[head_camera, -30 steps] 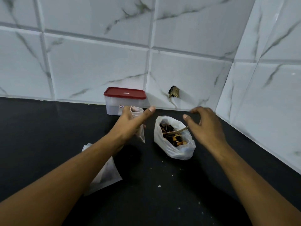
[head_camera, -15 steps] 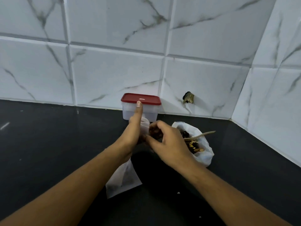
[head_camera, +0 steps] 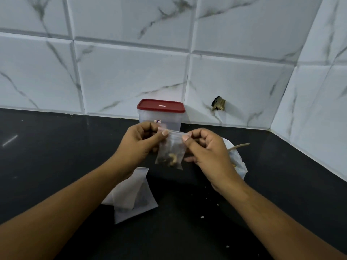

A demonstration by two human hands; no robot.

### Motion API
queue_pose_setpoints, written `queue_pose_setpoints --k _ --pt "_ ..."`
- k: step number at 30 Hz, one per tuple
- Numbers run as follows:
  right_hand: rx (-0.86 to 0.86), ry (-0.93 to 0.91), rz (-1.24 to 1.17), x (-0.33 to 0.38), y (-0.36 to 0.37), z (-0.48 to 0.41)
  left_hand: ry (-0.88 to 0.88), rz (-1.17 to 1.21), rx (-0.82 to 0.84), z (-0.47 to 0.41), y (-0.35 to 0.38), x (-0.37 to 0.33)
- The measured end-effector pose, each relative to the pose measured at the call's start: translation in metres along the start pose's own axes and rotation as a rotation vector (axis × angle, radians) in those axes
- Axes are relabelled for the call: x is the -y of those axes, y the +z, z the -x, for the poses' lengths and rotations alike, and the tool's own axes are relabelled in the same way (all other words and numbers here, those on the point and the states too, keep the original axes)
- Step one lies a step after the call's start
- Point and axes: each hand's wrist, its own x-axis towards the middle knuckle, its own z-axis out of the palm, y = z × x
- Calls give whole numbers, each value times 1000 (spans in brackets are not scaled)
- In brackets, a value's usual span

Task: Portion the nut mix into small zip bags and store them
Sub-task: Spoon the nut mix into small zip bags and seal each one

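The black countertop (head_camera: 56, 156) before me carries a clear container (head_camera: 160, 119) with a red lid, upright at the back near the tiled wall (head_camera: 131, 72). Flat white pouches (head_camera: 131, 199) lie overlapped nearest me. A white plastic bag (head_camera: 238, 164) sits at right, with a wooden handle (head_camera: 240, 146) projecting from it. Pale crumbs (head_camera: 202, 217) lie scattered right of the pouches.

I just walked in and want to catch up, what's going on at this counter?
A person holds a zip bag over the counter, left hand and right hand each pinching its top edge, probably sealing it. A few nuts sit at its bottom. A red-lidded tub stands shut behind, the nut bag with a spoon lies to the right, spare bags under the left arm.
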Motion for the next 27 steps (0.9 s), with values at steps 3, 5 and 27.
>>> queue_pose_setpoints --k 3,5,27 --pt "-11 -57 93 -4 0 -1 25 -20 8 9 -12 5" --pt "-11 -66 85 -7 3 0 21 -20 21 12 -13 6" --pt "-16 28 -66 0 9 12 45 56 -15 16 -6 6"
